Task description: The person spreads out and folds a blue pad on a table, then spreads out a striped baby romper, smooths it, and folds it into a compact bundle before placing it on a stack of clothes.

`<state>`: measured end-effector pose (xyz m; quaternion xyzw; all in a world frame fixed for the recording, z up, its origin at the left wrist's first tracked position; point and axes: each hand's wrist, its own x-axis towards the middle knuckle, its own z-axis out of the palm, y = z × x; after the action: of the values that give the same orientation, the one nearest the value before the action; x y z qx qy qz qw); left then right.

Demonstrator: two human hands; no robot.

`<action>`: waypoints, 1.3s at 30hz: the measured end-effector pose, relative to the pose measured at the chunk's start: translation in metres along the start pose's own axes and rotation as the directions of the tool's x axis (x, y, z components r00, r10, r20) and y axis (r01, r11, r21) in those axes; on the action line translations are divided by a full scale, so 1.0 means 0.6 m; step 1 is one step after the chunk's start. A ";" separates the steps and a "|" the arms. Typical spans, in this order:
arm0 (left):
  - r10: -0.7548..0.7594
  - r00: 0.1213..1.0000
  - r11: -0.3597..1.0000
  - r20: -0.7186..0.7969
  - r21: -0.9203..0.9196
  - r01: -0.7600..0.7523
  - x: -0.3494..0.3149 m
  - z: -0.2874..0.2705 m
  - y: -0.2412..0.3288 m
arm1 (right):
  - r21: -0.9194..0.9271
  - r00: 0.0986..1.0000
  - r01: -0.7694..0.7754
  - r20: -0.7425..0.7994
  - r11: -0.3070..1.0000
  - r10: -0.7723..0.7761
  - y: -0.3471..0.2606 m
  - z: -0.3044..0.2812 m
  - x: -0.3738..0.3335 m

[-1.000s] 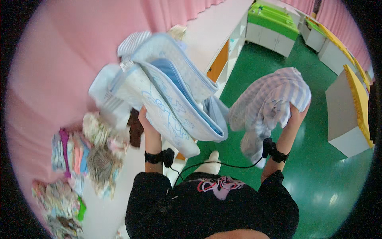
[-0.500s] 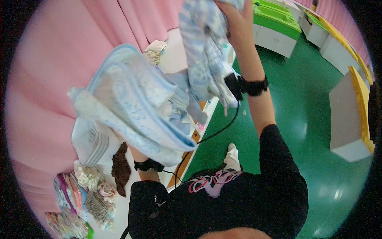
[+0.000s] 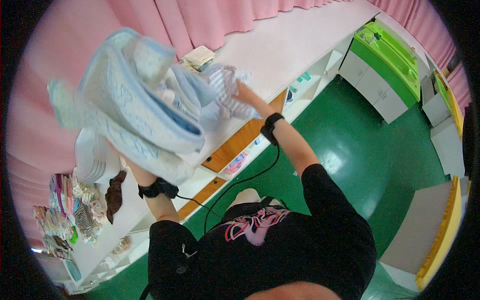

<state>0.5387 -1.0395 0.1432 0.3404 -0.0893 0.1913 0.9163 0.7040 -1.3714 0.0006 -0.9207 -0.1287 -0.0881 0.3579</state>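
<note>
A big pale blue patterned garment with darker blue trim [image 3: 117, 100] is bunched up over the table's left part, blurred by motion. My left hand [image 3: 141, 175] goes in beneath it; the fingers are hidden behind the fabric, which it holds up. To the right of that bundle, my right hand [image 3: 244, 94] grips a blue-grey and white striped cloth [image 3: 223, 87] low over the white tabletop. Folds of the two fabrics meet, and I cannot tell whether they are joined. Both wrists wear black bands with cables.
The white table [image 3: 285, 45] runs along a pink curtain [image 3: 210, 20]. On it are a folded cloth stack [image 3: 199, 56], white plastic trays [image 3: 95, 157], a brown cloth [image 3: 115, 196] and several folded clothes [image 3: 82, 200]. Beyond the green floor [image 3: 325, 150] stands a green sink unit [image 3: 385, 65].
My right hand has come down from high up to the tabletop with the striped cloth. The pale blue garment has shifted left and up with my left arm. The view has turned, showing more table.
</note>
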 end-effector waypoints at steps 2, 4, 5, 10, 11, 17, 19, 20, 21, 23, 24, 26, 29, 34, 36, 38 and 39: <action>0.077 0.996 0.997 -0.049 0.034 -0.075 0.045 0.013 -0.032 | -0.058 0.950 0.213 0.246 0.975 -0.193 -0.014 0.061 -0.025; 0.005 0.991 0.993 -0.136 0.120 0.011 0.054 0.106 -0.103 | -0.226 0.830 0.544 0.281 0.808 -0.481 0.048 0.073 -0.021; -0.057 0.970 0.976 -0.236 0.193 0.105 0.051 0.189 -0.150 | -0.357 0.609 0.791 0.373 0.498 -0.700 0.078 0.078 -0.016; -0.023 0.919 0.804 -0.394 0.538 0.251 0.086 -0.048 -0.440 | 0.174 0.915 0.215 0.309 0.961 -0.261 0.122 -0.044 0.007; 0.103 0.909 0.678 -0.404 0.697 0.233 0.115 -0.109 -0.469 | 0.231 0.933 0.211 0.241 0.950 -0.266 0.149 -0.081 0.013; 0.211 0.916 0.387 -0.342 0.889 0.243 0.110 -0.036 -0.500 | 0.564 0.995 0.090 -0.007 0.821 -0.104 0.190 -0.343 0.055; 0.362 0.859 0.280 -0.361 0.921 0.269 0.108 -0.032 -0.505 | 0.839 0.973 0.144 -0.023 0.525 -0.231 0.120 -0.440 0.054; 0.510 0.795 0.176 -0.329 0.944 0.278 0.107 -0.031 -0.508 | 0.891 0.949 0.169 -0.030 0.422 -0.315 0.086 -0.488 0.048; 0.514 0.787 0.168 -0.342 0.939 0.299 0.101 -0.031 -0.505 | 0.917 0.880 0.237 -0.063 0.320 -0.471 0.062 -0.529 0.042; 0.569 0.716 0.087 -0.404 0.896 0.436 0.102 -0.014 -0.516 | 0.981 0.696 0.082 -0.184 -0.178 -0.694 0.021 -0.581 0.019; 0.578 0.703 0.082 -0.415 0.886 0.456 0.094 -0.011 -0.513 | 0.893 0.432 0.151 -0.446 -0.425 -0.784 -0.004 -0.584 0.035; 0.598 0.666 -0.020 -0.445 0.823 0.568 0.097 0.035 -0.509 | 0.710 0.311 -0.012 -0.667 -0.704 -0.678 -0.024 -0.628 0.016; 0.748 0.579 -0.146 -0.325 0.769 0.622 0.092 0.113 -0.511 | 0.675 0.307 -0.099 -0.678 -0.731 -0.668 0.032 -0.652 0.039; 0.872 0.475 -0.340 0.120 0.847 0.409 0.126 0.321 -0.530 | 0.601 0.270 -0.256 -0.707 -0.757 -0.653 0.120 -0.722 0.079; 0.863 0.476 -0.381 0.169 0.837 0.394 0.141 0.400 -0.545 | 0.569 0.275 -0.288 -0.721 -0.770 -0.636 0.160 -0.748 0.095; 0.854 0.427 -0.319 0.295 0.947 -0.017 0.145 0.454 -0.554 | 0.525 0.288 -0.346 -0.729 -0.777 -0.621 0.198 -0.760 0.111; 0.844 0.461 -0.227 0.275 0.961 -0.159 0.169 0.497 -0.580 | 0.516 0.297 -0.339 -0.734 -0.786 -0.610 0.220 -0.774 0.115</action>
<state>0.7644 -1.4482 0.1920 0.6905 0.1648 0.6642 0.2343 0.7768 -1.7700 0.2722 0.2019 -0.6654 0.1825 0.6951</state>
